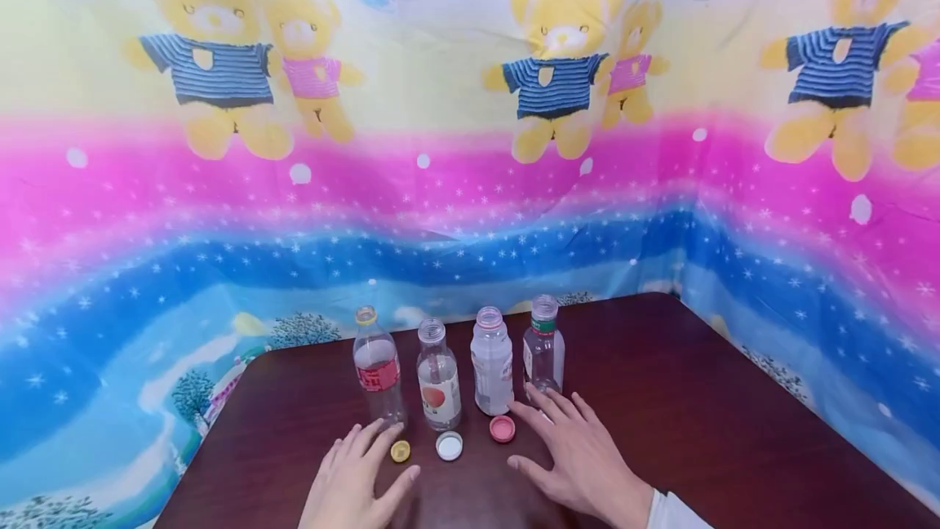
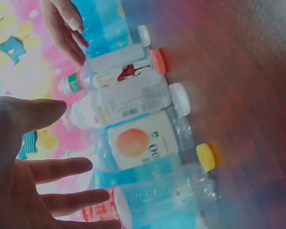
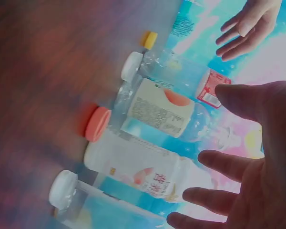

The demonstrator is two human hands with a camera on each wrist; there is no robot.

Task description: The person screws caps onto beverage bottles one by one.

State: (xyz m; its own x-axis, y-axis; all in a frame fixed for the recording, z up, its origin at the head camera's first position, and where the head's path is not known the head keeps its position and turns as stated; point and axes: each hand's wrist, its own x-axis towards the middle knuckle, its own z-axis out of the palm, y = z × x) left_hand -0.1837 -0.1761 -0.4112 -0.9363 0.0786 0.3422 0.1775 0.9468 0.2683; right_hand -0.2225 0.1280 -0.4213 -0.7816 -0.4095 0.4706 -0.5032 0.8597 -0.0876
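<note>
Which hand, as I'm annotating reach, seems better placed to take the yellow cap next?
Probably the left hand: it is open beside the yellow cap, while the right hand is nearer the pink cap.

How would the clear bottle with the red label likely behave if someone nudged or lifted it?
The red-label bottle shows no liquid inside, so it would probably feel light for its size. Standing tall and narrow, it seems apt to tip if pushed near the top. Its rounded body might then roll.

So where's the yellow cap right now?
In the head view, the yellow cap lies on the table beside the left hand, left of the white cap, in front of the red-labelled bottle.
</note>
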